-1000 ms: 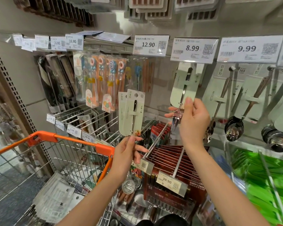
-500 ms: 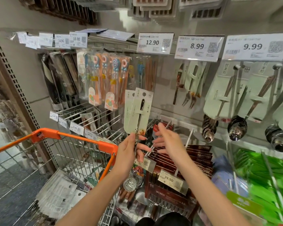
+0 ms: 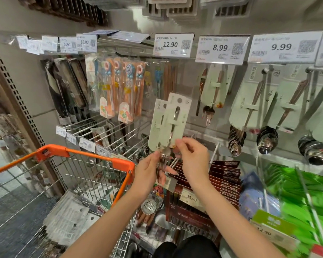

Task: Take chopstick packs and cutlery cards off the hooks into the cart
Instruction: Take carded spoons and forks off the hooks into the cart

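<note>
Two pale-green cutlery cards (image 3: 171,123), frame centre, are pinched at bottom edges by left hand (image 3: 147,171) & right hand (image 3: 194,157). Best squared into one stack, then lowered into cart (image 3: 78,175), lower left.

Both bare forearms reach up and forward, close together. The left hand (image 3: 147,172) and the right hand (image 3: 193,157) each pinch with curled fingertips.

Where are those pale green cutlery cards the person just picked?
In the head view the cutlery cards stand upright at centre, pinched at their bottom by the left hand and right hand, right of the cart.
</note>
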Available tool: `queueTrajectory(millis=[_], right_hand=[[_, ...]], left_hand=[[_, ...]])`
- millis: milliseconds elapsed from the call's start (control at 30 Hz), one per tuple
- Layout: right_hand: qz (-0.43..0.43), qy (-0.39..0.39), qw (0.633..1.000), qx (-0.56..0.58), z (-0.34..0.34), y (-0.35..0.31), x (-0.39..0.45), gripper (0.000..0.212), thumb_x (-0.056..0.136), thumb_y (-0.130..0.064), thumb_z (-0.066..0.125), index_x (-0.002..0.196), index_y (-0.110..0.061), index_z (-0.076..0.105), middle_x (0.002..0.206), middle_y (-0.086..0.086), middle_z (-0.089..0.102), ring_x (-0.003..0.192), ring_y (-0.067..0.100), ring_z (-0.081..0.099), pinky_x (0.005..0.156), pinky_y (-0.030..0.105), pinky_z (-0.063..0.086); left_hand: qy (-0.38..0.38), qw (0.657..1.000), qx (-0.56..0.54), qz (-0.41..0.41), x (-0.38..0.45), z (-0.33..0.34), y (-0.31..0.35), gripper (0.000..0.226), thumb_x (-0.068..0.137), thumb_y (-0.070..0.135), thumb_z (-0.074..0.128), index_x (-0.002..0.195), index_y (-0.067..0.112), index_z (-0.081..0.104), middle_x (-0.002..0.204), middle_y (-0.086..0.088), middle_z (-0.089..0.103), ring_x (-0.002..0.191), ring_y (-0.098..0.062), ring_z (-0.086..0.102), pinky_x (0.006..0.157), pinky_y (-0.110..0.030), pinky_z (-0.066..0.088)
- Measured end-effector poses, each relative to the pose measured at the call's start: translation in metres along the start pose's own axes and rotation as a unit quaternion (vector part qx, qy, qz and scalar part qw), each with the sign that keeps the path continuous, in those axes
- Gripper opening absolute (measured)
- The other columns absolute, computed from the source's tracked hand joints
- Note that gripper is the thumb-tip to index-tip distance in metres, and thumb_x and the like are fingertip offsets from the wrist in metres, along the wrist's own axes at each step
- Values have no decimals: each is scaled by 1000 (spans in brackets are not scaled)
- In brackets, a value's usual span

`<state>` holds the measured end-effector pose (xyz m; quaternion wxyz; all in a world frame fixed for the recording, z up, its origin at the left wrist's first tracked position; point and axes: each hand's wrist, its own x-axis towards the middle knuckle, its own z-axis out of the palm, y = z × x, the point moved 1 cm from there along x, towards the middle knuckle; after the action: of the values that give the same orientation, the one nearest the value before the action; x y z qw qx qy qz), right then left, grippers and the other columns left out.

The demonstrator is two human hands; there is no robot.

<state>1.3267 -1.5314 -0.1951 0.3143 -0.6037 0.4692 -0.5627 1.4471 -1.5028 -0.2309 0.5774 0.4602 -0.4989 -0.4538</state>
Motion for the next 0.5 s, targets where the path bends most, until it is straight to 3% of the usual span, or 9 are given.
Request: queueTrajectory(millis=[67,133,200,267,367,500], right_hand=[[-9,39,999,29,-6,-5,4,17,97,-21,52,82,-26,59,79,-2,68,74,16,68,62,29,57],[-36,64,997,30,-14,-14,7,17,99,-27,46,83,-30,53,77,4,69,69,24,69,59,46,56],[-73,78,994,36,-24,-26,10,16,100,-29,44,84,-30,50,76,7,68,65,26,69,53,45,55],[-107,91,989,50,-32,-39,13,17,100,-25,43,85,-26,49,73,3,68,64,18,71,49,38,55],[-172,127,977,20,-42,-52,22,18,101,-28,44,84,-33,48,70,5,65,62,19,70,46,51,51],[-171,130,976,33,-49,-58,29,20,101,-21,45,83,-29,48,73,5,65,64,15,71,47,48,53]], left_hand=[[-5,1000,-3,-1,1,0,-1,40,103,31,29,103,9,62,72,-19,71,35,-13,49,42,-22,44],[-4,1000,0,-3,1,0,-2,43,104,28,28,98,2,61,72,-21,71,34,-13,49,40,-21,43],[-5,1000,6,-1,0,0,-2,44,105,27,27,97,1,61,73,-21,71,34,-13,48,42,-22,44],[-7,1000,4,0,0,0,-2,46,104,29,27,98,0,61,73,-21,71,33,-12,48,43,-22,45],[-8,1000,-3,0,0,0,-1,46,103,30,27,97,-1,61,74,-22,71,33,-13,48,41,-21,44],[-8,1000,-14,3,-1,-1,-1,46,104,29,26,98,-1,61,74,-24,71,33,-13,48,41,-21,44]])
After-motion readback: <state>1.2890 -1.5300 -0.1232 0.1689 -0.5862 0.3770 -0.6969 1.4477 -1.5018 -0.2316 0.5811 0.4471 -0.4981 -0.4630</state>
